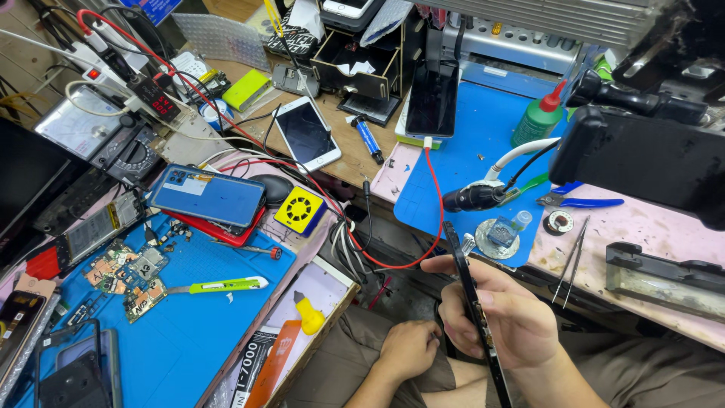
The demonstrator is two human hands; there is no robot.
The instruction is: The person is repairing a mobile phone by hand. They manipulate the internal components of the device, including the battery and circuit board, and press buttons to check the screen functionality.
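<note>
— Which hand has the phone?
— The right hand point(513, 317); its grip is closed round the dark phone point(474, 306), held edge-on, long axis running up and away from the grip.
— The left hand point(408, 349)?
— Just beside it, fist curled on the lap, holding nothing visible.

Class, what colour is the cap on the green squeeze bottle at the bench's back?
Red, on the green bottle; head view.

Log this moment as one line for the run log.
right hand: holds black phone edge-on | left hand: fist on lap, empty | nearby: tweezers on pink mat
</note>
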